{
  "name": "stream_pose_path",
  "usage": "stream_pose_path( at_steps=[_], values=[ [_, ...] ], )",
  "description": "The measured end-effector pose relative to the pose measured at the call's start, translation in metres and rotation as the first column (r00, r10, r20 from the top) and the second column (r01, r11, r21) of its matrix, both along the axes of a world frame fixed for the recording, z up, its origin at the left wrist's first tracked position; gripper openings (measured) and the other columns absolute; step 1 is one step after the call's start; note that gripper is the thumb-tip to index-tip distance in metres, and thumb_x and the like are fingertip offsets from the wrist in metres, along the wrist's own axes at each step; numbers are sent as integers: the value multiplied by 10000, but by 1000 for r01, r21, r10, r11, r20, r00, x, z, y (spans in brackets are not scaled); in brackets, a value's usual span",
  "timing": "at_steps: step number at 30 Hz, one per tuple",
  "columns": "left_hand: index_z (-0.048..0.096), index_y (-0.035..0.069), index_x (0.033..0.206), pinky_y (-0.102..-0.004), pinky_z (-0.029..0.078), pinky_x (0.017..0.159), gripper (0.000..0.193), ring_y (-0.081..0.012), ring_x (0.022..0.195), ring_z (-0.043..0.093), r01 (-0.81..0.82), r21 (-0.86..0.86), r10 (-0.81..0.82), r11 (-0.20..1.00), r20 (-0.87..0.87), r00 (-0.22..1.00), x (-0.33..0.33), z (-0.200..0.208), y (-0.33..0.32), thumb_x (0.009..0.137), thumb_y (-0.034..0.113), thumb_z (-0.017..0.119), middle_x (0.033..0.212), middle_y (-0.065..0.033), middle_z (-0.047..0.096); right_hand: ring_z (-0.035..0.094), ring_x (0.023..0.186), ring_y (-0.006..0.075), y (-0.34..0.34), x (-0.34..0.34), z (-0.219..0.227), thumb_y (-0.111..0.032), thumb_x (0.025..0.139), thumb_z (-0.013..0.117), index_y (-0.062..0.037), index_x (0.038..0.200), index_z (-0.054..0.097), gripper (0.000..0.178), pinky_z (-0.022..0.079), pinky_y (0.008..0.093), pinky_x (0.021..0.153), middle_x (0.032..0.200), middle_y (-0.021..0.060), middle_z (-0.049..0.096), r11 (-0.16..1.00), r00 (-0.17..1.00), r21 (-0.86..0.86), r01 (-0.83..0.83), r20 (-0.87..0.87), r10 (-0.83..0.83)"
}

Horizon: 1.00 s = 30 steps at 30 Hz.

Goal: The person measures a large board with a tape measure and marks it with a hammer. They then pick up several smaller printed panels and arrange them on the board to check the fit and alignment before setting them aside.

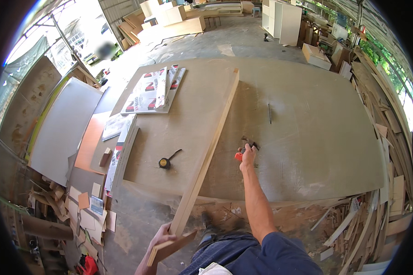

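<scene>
A long narrow wooden board (pixel 211 146) lies on edge, slanting from the worktable toward me. A short wooden piece (pixel 172 248) sits crosswise at its near end. My left hand (pixel 162 237) is closed around that near end, its fingers partly hidden. Over the table, right of the board, my right hand (pixel 248 157) is closed on a dark tool with a red part (pixel 238 156); its exact kind is unclear. Left of the board rests a black and yellow tape measure (pixel 164 162). Farther off, right of the board, lies a thin dark rod (pixel 270 113).
The broad brown worktable (pixel 316 133) fills the middle. Printed white panels (pixel 147 94) lie at its far left, with a small brown block (pixel 105 156) nearer. Scrap pieces (pixel 89 206) cover the left floor; wood strips (pixel 360 224) pile up at right. White cabinets (pixel 282 23) stand behind.
</scene>
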<state>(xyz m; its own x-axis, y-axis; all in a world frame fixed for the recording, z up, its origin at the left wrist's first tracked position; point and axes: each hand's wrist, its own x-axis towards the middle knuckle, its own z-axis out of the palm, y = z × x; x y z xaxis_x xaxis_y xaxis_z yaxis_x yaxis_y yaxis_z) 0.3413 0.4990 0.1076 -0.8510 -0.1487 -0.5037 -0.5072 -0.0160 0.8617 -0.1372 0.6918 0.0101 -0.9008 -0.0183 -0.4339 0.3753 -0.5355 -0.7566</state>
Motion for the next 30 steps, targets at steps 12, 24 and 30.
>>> stream_pose_path(
  at_steps=[12, 24, 30],
  values=[
    [524, -33, 1447, -294, 467, 1016, 754, -127, 1125, 586, -78, 119, 47, 990, 241, 969, 115, 26, 28, 746, 55, 787, 1227, -46, 664, 595, 1130, 309, -82, 19, 2, -215, 1014, 530, 11, 1616, 201, 722, 473, 412, 929, 1410, 209, 504, 990, 998, 129, 52, 13, -54],
    [532, -10, 1447, -303, 485, 1007, 733, -142, 1118, 602, -92, 139, 53, 986, 262, 964, 113, 27, 5, 746, 17, 744, 1221, -52, 663, 624, 804, 172, -104, 10, -27, -167, 1001, 561, 20, 1524, 420, 572, 512, 328, 688, 1158, 96, 636, 923, 990, 383, 42, -143, 14],
    [552, -50, 1407, -294, 445, 1045, 749, -144, 1135, 602, -197, 89, 185, 976, 123, 975, 78, 29, -18, 681, 37, 714, 1223, -63, 667, 616, 694, 110, -96, 59, 19, -209, 985, 610, 22, 1471, 482, 552, 498, 269, 589, 981, 47, 631, 795, 801, 237, -559, -94, 591]
  ],
)
